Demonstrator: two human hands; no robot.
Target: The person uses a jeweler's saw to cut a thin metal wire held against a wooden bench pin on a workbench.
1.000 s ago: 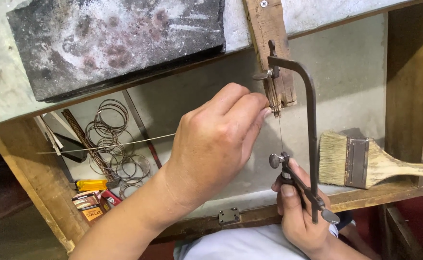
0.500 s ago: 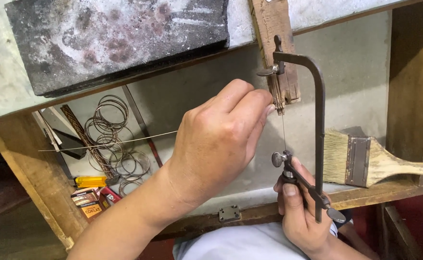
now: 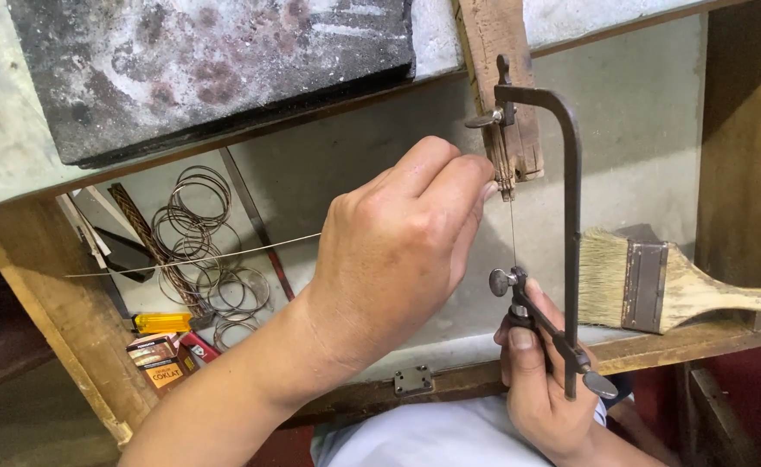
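My left hand (image 3: 398,251) is closed, its fingertips pressed against the tip of a wooden bench pin (image 3: 508,86), pinching a long thin metal wire (image 3: 190,259) that runs out to the left. My right hand (image 3: 540,380) grips the handle of a dark metal jeweller's saw frame (image 3: 571,225), held upright. Its fine blade (image 3: 513,229) runs vertically just beside my left fingertips at the pin's end. What is held exactly at the fingertips is hidden.
A dark stained slab (image 3: 207,69) lies on the bench top. Below, a wooden tray holds wire rings (image 3: 199,233), a yellow tool (image 3: 162,323), small boxes (image 3: 160,359) and a wide paintbrush (image 3: 666,285) at right. A metal hinge (image 3: 412,380) sits on the tray's front edge.
The saw frame has shifted slightly up and down with the view; both hands stay at the bench pin, the left still pinching the wire.
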